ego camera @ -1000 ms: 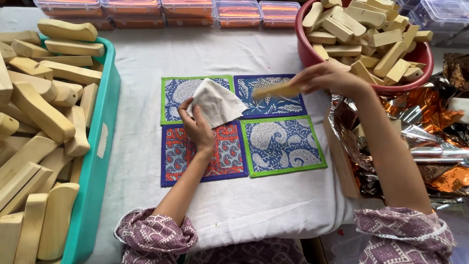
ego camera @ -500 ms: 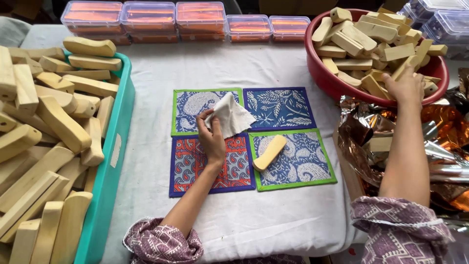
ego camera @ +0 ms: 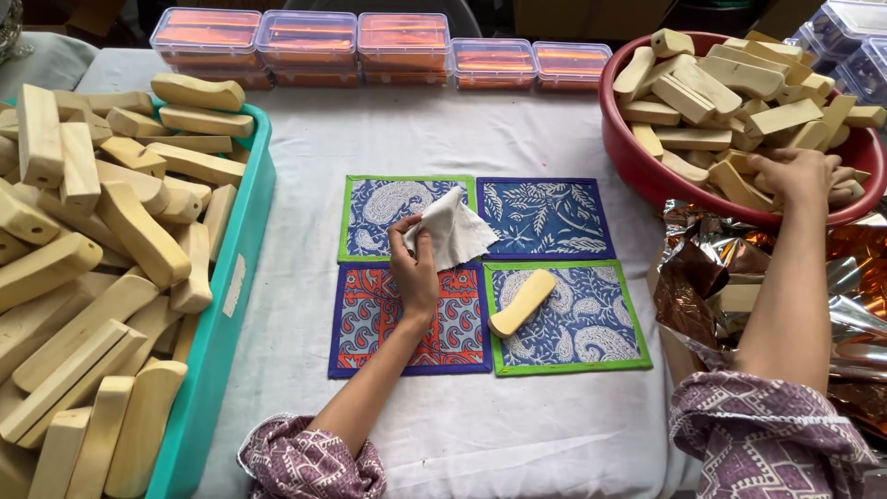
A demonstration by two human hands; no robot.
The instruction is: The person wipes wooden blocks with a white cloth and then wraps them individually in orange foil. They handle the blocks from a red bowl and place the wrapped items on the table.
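1. Cloth (ego camera: 455, 231) sits pinched in left hand (ego camera: 414, 270) fingers, above the patterned mats (ego camera: 545, 219).
2. Right hand (ego camera: 796, 176) fingers curl onto wooden blocks (ego camera: 730, 88) in the red bowl (ego camera: 637, 162).
3. Block (ego camera: 523, 302) lies on the green-edged mat.

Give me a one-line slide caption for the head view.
Left hand holds a white cloth over four patterned mats; right hand reaches into a red bowl of wooden pieces.

Wooden block (ego camera: 522, 303) on mat (ego camera: 591, 346) — basin (ego camera: 637, 162) behind-right
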